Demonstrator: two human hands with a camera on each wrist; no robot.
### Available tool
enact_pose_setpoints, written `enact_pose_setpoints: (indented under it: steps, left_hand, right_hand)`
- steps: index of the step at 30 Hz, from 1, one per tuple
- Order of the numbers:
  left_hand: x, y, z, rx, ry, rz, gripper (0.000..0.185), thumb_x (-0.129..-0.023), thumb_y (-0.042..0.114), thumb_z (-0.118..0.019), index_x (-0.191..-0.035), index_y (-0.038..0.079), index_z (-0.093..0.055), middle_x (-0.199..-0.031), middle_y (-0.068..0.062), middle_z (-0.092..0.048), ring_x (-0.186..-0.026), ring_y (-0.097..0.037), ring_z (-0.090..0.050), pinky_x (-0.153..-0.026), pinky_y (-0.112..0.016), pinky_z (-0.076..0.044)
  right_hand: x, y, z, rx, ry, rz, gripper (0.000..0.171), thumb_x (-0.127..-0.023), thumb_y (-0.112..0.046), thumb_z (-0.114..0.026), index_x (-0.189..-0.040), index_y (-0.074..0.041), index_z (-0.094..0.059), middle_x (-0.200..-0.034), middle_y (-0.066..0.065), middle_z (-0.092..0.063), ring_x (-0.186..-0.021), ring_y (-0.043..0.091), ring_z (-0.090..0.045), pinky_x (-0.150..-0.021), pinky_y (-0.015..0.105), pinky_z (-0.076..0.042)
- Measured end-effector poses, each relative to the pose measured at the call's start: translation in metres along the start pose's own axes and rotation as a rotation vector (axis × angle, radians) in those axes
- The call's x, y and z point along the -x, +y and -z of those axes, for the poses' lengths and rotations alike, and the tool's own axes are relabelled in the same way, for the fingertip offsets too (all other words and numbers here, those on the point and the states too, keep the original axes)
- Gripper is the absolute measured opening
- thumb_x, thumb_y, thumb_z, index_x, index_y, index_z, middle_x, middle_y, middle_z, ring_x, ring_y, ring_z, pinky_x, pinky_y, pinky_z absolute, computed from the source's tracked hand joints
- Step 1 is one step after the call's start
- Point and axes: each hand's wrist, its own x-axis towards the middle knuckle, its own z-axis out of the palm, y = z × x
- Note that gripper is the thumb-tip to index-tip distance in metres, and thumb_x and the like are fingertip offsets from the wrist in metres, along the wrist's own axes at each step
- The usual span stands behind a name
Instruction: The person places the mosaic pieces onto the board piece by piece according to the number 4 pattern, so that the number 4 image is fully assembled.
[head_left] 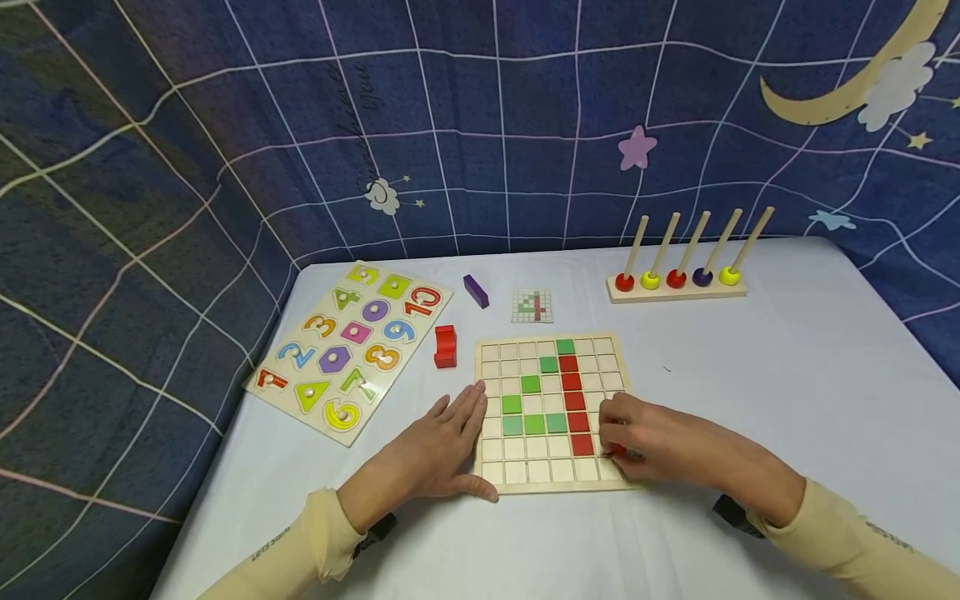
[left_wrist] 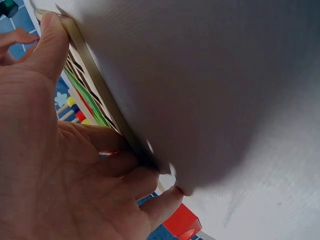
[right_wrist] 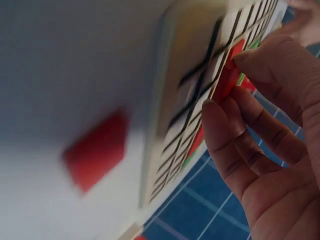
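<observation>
Resting flat on the pale, finely woven tablecloth (head_left: 787, 400), the left hand (head_left: 438, 454) lies with straight fingers against the left edge of the wooden grid board (head_left: 552, 482), thumb along its near corner; it grasps nothing. In the left wrist view those fingers (left_wrist: 150, 202) press the board's thin, light-wood rim. The right hand (head_left: 660, 446) sits at the board's right side, its curled fingertips pinching a small red square tile (head_left: 617, 451) just above the lower right cells; the right wrist view shows the fingers (right_wrist: 222, 130) closed on that tile's smooth, glossy edge. A second red tile (right_wrist: 97, 150) lies blurred on the cloth beside the board in that view.

The board is square, pale and matte, ruled by dark lines into small cells. Flat green tiles (head_left: 533, 424) form a diagonal and a short row, and red tiles (head_left: 575, 400) fill a vertical column, together shaped like a numeral four.

Farther back, a chunky red block (head_left: 446, 346) stands just left of the board, with a purple bar-shaped block (head_left: 476, 291) and a small printed pattern card (head_left: 532, 306) beyond. To the left lies a wooden number puzzle (head_left: 348, 350) with bright pieces and round knobs. At the far right, a wooden base holds five slim dowels with coloured rings (head_left: 678, 275). A dark blue checked cloth backdrop (head_left: 487, 125) hangs behind.
</observation>
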Motion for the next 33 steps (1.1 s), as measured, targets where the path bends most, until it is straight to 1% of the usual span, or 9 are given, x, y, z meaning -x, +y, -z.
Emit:
enact_pose_setpoints:
  steps: [4, 9, 13, 19, 23, 29, 33]
  left_hand:
    - [0.0, 0.0, 0.0, 0.002, 0.001, 0.0, 0.126, -0.086, 0.08, -0.067, -0.167, -0.006, -0.025, -0.178, -0.022, -0.022, -0.167, -0.034, -0.024, -0.133, -0.052, -0.032]
    - [0.0, 0.0, -0.001, 0.008, -0.004, 0.005, 0.126, -0.085, 0.08, -0.068, -0.167, -0.005, -0.024, -0.179, -0.022, -0.021, -0.167, -0.034, -0.023, -0.133, -0.052, -0.032]
    - [0.0, 0.0, -0.001, 0.012, -0.006, 0.008, 0.126, -0.085, 0.08, -0.068, -0.168, -0.005, -0.024, -0.179, -0.021, -0.02, -0.168, -0.034, -0.023, -0.133, -0.052, -0.032]
    - [0.0, 0.0, 0.0, 0.001, -0.006, 0.009, 0.126, -0.086, 0.081, -0.067, -0.167, -0.005, -0.024, -0.179, -0.022, -0.021, -0.167, -0.034, -0.023, -0.133, -0.052, -0.032]
    - [0.0, 0.0, 0.0, 0.0, -0.004, 0.006, 0.126, -0.086, 0.081, -0.067, -0.167, -0.005, -0.024, -0.179, -0.022, -0.021, -0.167, -0.034, -0.023, -0.133, -0.052, -0.032]
    - [0.0, -0.001, 0.0, 0.004, -0.003, -0.001, 0.125, -0.086, 0.08, -0.067, -0.167, -0.005, -0.024, -0.178, -0.022, -0.021, -0.167, -0.034, -0.023, -0.133, -0.052, -0.032]
    - [0.0, -0.001, -0.001, -0.002, 0.003, -0.003, 0.125, -0.086, 0.08, -0.067, -0.167, -0.005, -0.025, -0.178, -0.022, -0.021, -0.167, -0.034, -0.024, -0.133, -0.052, -0.032]
  right_hand:
    - [-0.012, -0.012, -0.007, 0.0, 0.01, 0.044, 0.029, -0.075, 0.0, -0.086, -0.087, -0.018, -0.066, -0.096, -0.007, -0.061, -0.088, 0.008, -0.053, -0.074, 0.017, -0.049]
    - [-0.018, -0.022, -0.013, -0.037, -0.015, 0.028, 0.027, -0.081, -0.003, -0.088, -0.087, -0.018, -0.067, -0.098, -0.007, -0.062, -0.092, 0.009, -0.053, -0.076, 0.018, -0.051]
    - [-0.018, -0.024, -0.015, -0.06, -0.019, 0.01, 0.024, -0.082, -0.004, -0.089, -0.088, -0.017, -0.07, -0.098, -0.006, -0.062, -0.092, 0.009, -0.053, -0.076, 0.019, -0.052]
    - [-0.014, -0.025, -0.017, -0.06, 0.032, 0.049, 0.025, -0.08, 0.0, -0.088, -0.087, -0.017, -0.071, -0.098, -0.007, -0.062, -0.093, 0.008, -0.054, -0.077, 0.015, -0.05]
    - [-0.012, -0.026, -0.018, -0.051, 0.044, 0.055, 0.027, -0.079, 0.002, -0.088, -0.089, -0.017, -0.072, -0.1, -0.007, -0.063, -0.093, 0.008, -0.054, -0.077, 0.014, -0.05]
    - [-0.011, -0.028, -0.018, -0.047, 0.045, 0.052, 0.023, -0.084, 0.001, -0.084, -0.089, -0.017, -0.071, -0.098, -0.007, -0.062, -0.092, 0.006, -0.053, -0.077, 0.012, -0.049]
    - [-0.009, -0.03, -0.017, -0.038, 0.056, 0.047, 0.022, -0.084, -0.001, -0.085, -0.089, -0.017, -0.071, -0.098, -0.007, -0.063, -0.093, 0.007, -0.054, -0.079, 0.013, -0.05]
